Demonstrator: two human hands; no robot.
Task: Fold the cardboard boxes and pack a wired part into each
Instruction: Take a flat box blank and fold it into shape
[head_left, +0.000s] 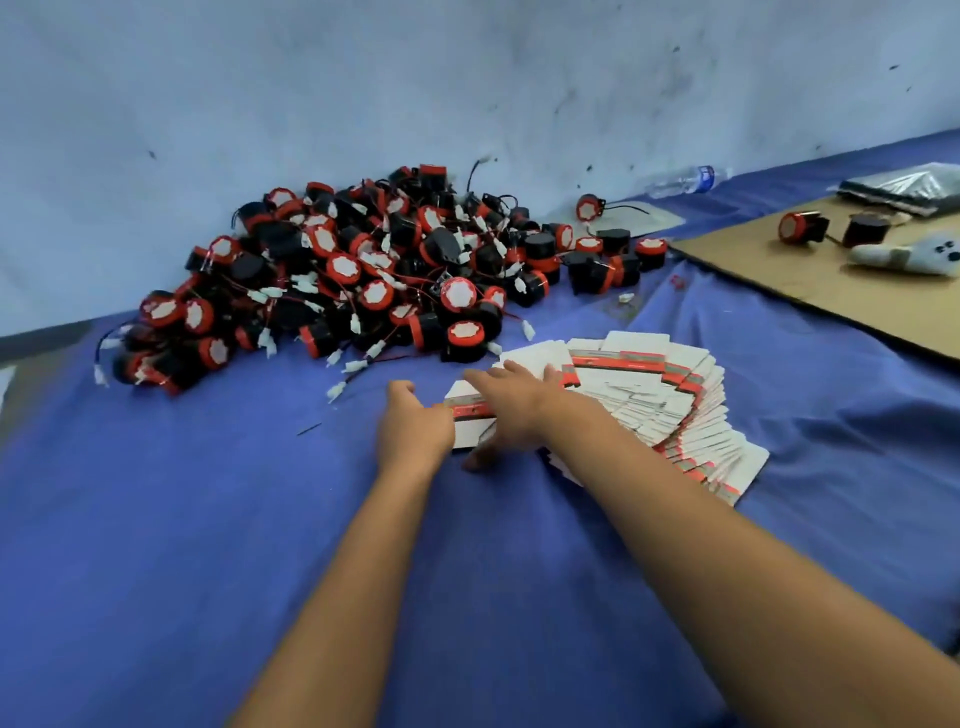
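Note:
A fanned stack of flat white cardboard boxes with red and black bands lies on the blue cloth at centre right. At its left end one flat box sits between my hands. My left hand grips that box's left edge with curled fingers. My right hand lies on top of it with fingers spread and nearly straight. Behind, a big heap of black and red wired parts with white connectors is piled against the wall.
The blue cloth covers the work surface. A brown cardboard sheet at the right carries two loose parts and a grey soft toy. A plastic water bottle and a silvery bag lie near the wall.

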